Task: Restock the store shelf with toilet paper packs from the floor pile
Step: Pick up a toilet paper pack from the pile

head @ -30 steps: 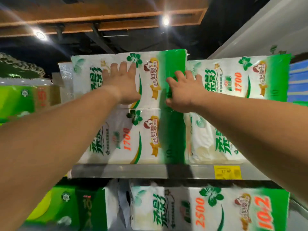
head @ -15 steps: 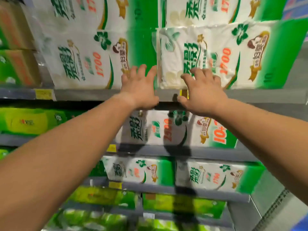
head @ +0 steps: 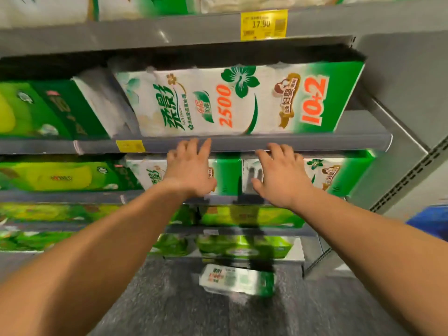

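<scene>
Left hand (head: 191, 173) and right hand (head: 282, 179) both reaching forward with fingers spread and relaxed, gripping nothing, hovering just below the grey metal shelf edge (head: 303, 143) and in front of the packs beneath it. Probably travelling between shelf and floor with palms free, ready for another load. Lying on the dark speckled floor (head: 150, 299), well below that shelf edge and directly under the hands, a green and white plastic-wrapped toilet paper pack (head: 236, 280), blurred, apparently the next one to lift. Sitting right above the shelf edge, a large white and green pack printed 2500 and 10+2 (head: 237, 103), face outward so the label reads from the aisle. Higher still, a yellow price tag (head: 263, 25) clipped to the shelf above.
</scene>
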The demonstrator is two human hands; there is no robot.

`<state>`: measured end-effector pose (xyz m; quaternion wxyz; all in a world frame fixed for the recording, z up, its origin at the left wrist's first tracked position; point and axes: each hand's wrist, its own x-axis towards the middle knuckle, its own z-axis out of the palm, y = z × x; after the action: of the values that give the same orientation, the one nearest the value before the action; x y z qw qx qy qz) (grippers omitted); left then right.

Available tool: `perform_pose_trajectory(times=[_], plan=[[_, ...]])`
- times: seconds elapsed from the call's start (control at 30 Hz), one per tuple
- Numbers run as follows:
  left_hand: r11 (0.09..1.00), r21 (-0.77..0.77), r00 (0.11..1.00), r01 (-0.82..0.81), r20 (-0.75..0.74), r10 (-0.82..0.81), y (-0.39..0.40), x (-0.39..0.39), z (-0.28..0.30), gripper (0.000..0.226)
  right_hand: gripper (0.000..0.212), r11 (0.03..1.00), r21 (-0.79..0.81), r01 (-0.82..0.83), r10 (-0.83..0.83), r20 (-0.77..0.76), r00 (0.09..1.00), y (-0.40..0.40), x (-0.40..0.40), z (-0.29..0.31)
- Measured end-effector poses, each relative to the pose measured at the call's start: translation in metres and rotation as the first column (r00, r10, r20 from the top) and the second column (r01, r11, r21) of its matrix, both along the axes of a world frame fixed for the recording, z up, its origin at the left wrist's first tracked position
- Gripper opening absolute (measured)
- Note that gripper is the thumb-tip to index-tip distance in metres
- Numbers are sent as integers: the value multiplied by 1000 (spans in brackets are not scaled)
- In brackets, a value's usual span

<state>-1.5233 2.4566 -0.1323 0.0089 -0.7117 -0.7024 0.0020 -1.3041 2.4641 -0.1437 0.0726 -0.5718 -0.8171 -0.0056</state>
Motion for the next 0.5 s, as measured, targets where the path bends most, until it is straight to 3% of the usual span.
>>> perform_pose_trajectory(times=[0.27,0.5], plan=[[975,-217,998,51,51,-40,-14,-3,-125,96,63,976,-210,56,-61,-18,998,-31,7,-125],[941,-298,986,162,85,-143,-37,9,-274,89,75,932,-354,78,-98,-38,994,-53,15,-269]])
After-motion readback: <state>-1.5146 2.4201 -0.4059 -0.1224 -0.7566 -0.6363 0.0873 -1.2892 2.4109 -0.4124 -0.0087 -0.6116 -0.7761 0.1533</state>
